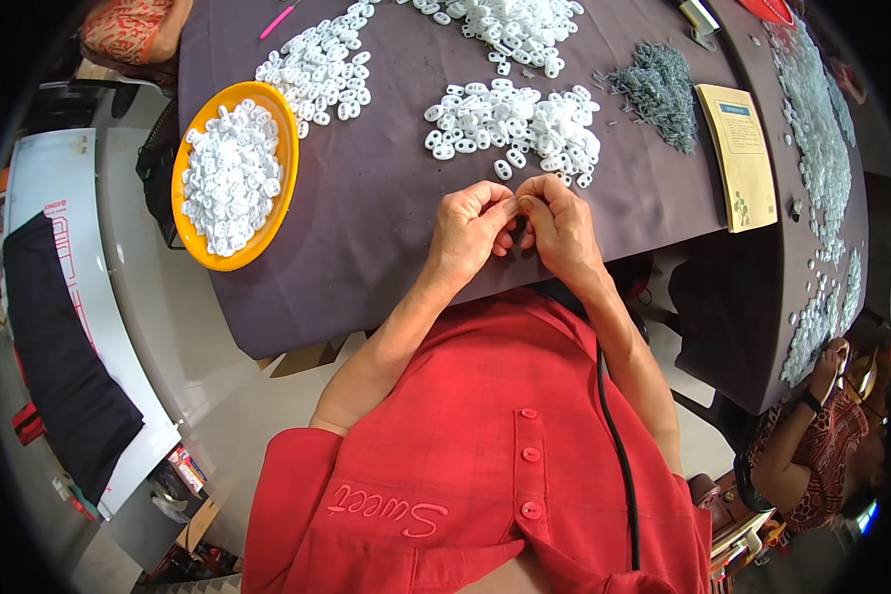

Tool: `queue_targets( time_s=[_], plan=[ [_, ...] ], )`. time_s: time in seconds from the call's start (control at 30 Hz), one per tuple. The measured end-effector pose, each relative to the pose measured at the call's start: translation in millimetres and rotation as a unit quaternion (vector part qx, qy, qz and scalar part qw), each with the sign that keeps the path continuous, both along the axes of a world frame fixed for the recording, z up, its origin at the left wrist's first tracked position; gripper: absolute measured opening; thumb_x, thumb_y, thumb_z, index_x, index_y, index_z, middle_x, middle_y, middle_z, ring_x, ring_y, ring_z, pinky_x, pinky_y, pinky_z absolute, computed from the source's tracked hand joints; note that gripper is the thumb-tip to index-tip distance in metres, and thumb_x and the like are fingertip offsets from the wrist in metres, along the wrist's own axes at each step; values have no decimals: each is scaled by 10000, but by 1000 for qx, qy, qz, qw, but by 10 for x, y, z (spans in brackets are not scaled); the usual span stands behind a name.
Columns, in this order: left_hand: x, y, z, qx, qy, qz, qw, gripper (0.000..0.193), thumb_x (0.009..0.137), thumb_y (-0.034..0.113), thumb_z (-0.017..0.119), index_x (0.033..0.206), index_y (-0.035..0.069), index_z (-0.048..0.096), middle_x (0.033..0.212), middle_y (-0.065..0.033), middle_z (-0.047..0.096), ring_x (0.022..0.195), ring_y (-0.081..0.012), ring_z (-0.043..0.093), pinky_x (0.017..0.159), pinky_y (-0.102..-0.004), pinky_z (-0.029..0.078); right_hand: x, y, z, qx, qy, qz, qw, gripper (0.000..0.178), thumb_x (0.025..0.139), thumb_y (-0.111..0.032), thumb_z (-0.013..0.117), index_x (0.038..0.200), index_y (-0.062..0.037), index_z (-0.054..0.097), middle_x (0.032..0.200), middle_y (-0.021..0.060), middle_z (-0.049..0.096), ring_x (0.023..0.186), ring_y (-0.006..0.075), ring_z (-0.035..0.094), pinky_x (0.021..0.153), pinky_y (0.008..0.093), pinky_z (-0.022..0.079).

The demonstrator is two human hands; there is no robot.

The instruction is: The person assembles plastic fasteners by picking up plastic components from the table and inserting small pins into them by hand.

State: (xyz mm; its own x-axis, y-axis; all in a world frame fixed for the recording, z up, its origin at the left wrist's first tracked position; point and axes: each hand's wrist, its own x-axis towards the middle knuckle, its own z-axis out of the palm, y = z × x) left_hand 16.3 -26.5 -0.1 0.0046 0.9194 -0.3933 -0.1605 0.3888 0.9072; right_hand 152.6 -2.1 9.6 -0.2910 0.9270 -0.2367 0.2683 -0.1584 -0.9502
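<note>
My left hand point(473, 226) and my right hand point(556, 223) meet just over the near side of the table with the purple-grey cloth point(366, 228). Thumbs and fingers of both are pinched together, tip against tip. Whatever is between them is hidden or too small to make out. Right beyond my fingertips lies a loose pile of small white oval pieces with two holes each point(510, 124). Farther right sits a heap of thin grey slivers point(663, 94). A yellow-orange oval bowl point(226, 261) full of white pieces stands at the left.
More white pieces lie behind the bowl point(317, 74) and at the far edge point(520, 30). A pink-handled tool point(279, 22) rests there. A yellow printed packet point(735, 148) lies at right. Beyond it, another person's hand point(824, 374) is by pale pieces point(817, 148) on a second table.
</note>
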Motion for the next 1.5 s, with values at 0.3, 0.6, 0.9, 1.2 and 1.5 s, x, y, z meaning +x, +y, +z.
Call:
queue_targets(
  time_s=[0.3,0.6,0.9,1.2,1.5],
  plan=[
    [26,8,-22,-4,-38,31,999,126,857,111,555,807,4,600,645,-21,594,475,-48,523,424,-183,443,39,-25,-71,-14,87,-29,996,70,861,-12,491,899,10,545,690,13,542,610,58,511,549,205,459],
    [4,11,-35,4,-40,15,999,122,856,127,569,859,10,604,662,-26,595,487,-55,530,437,-176,449,44,-5,-63,-25,79,-29,996,66,853,-13,508,898,14,549,695,27,553,606,69,525,543,209,467],
    [11,-48,-18,3,2,25,1000,106,844,102,576,830,2,611,636,-11,583,480,-48,530,421,-182,444,10,-46,-13,-24,51,-23,998,59,837,-21,531,864,5,577,644,12,551,544,54,512,500,194,438],
    [-93,-33,-15,-17,-115,93,989,112,849,113,572,874,5,588,675,-51,586,490,-96,556,428,-202,461,56,116,0,187,-66,-12,980,116,797,-16,574,911,-16,595,759,62,592,573,133,541,530,245,445],
    [-228,-107,-37,5,-158,157,975,116,853,113,566,868,-1,581,680,-58,585,499,-106,561,427,-217,465,-275,213,-61,318,-291,36,902,134,783,-112,599,902,-57,568,786,128,531,682,308,564,588,384,450]
  ],
)
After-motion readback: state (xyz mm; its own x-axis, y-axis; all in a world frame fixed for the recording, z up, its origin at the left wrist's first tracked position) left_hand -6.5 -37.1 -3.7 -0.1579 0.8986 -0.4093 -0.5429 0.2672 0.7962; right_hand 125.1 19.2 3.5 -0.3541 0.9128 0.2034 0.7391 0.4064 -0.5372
